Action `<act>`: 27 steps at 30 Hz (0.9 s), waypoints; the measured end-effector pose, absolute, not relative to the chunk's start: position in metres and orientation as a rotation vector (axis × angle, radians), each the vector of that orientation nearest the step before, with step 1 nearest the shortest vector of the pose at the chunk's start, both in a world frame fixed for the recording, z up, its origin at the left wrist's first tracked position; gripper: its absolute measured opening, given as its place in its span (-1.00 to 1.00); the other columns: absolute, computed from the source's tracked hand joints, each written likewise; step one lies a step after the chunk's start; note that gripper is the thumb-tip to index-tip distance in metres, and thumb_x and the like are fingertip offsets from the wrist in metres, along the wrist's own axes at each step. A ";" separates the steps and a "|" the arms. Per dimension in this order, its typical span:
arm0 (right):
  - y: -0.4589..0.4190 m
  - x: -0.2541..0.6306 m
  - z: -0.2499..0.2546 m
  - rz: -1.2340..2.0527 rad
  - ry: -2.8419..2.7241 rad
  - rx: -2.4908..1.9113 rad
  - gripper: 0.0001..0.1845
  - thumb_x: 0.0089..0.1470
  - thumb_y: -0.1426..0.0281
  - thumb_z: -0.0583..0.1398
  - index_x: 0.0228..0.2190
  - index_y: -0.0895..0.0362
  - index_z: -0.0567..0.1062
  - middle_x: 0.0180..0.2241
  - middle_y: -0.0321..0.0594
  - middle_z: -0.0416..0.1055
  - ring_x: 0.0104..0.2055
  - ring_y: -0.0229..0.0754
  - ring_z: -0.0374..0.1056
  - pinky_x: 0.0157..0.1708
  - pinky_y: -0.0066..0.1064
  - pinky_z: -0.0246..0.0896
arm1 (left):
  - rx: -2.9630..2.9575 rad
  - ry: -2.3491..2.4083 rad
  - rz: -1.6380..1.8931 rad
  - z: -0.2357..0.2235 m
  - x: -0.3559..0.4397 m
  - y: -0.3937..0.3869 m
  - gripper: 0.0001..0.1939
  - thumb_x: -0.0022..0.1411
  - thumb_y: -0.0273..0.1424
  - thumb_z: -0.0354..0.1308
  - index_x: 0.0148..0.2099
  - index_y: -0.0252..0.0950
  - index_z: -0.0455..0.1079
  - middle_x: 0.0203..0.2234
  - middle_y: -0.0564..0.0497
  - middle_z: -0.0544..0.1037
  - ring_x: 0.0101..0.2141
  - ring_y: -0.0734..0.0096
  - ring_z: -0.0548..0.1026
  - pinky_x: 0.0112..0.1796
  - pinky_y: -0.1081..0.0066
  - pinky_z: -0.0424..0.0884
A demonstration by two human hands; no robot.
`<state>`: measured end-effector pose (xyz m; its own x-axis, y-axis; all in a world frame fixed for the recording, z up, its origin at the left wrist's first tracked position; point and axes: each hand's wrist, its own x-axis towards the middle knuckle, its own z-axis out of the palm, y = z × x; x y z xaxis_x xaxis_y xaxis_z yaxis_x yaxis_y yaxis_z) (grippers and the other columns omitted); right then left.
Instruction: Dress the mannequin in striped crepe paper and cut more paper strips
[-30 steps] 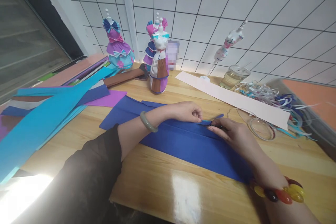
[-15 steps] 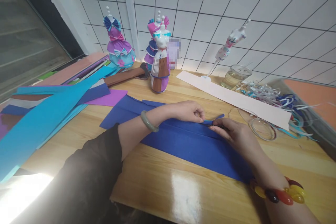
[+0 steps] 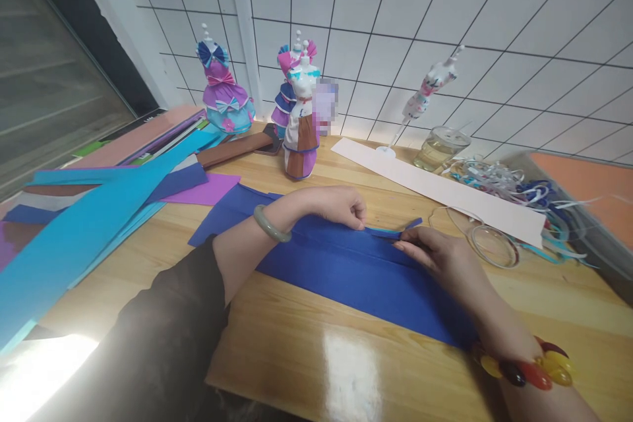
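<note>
A long dark-blue sheet (image 3: 346, 280), which looks like crepe paper, lies across the table with a lengthwise crease. Along its far edge runs a narrow blue strip (image 3: 383, 233) with a lighter blue edge. My left hand (image 3: 342, 206) is closed, thumb and fingers pinching the strip's left part at the sheet's edge. My right hand (image 3: 440, 252) pinches the same strip farther right, and a short end of it sticks up past the fingers. The left forearm covers part of the sheet.
Coloured sheets and strips (image 3: 93, 224) are heaped at left. Small dress forms (image 3: 301, 132) in paper-like outfits stand at the back, with another bare form (image 3: 428, 92) leaning right. A pale pink strip (image 3: 435, 186), a glass jar (image 3: 440, 147) and tangled ribbons (image 3: 504, 184) lie at right.
My left hand has slid left along the sheet's far edge, away from the right hand, and more of the strip shows between them. My right hand has hardly moved.
</note>
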<state>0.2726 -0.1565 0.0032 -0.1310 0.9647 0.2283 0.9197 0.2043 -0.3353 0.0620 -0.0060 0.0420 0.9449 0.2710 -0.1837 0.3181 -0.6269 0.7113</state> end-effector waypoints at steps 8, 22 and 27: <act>-0.155 0.263 0.002 0.102 -2.088 -1.769 -0.66 0.11 0.08 0.09 -0.34 0.08 0.45 -0.42 -0.20 0.53 -0.42 -0.16 0.45 -0.43 -0.38 0.27 | 2.317 0.416 -0.097 0.042 0.064 -0.009 -0.83 0.09 -0.45 0.10 -0.29 -0.39 0.46 -0.46 0.05 0.54 -0.44 0.56 0.41 -0.44 0.57 0.20; -0.154 0.258 0.000 0.090 -2.109 -1.765 -0.67 0.12 0.10 0.08 -0.35 0.09 0.45 -0.43 -0.20 0.54 -0.43 -0.17 0.46 -0.46 -0.42 0.26 | 2.306 0.431 -0.120 0.047 0.063 -0.012 -0.85 0.06 -0.45 0.09 -0.31 -0.37 0.45 -0.48 0.09 0.51 -0.46 0.56 0.39 -0.43 0.56 0.21; -0.154 0.256 0.001 0.092 -2.103 -1.779 -0.67 0.12 0.10 0.08 -0.36 0.08 0.46 -0.48 -0.22 0.53 -0.47 -0.18 0.45 -0.49 -0.42 0.25 | 2.284 0.425 -0.116 0.048 0.063 -0.013 -0.86 0.05 -0.47 0.11 -0.31 -0.35 0.45 -0.49 0.11 0.51 -0.46 0.56 0.39 -0.42 0.55 0.21</act>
<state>0.2560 -0.1544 0.0013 -0.1239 0.9616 0.2450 0.9364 0.1950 -0.2918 0.0628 -0.0126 0.0476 0.9396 0.2657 -0.2157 0.3386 -0.6295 0.6994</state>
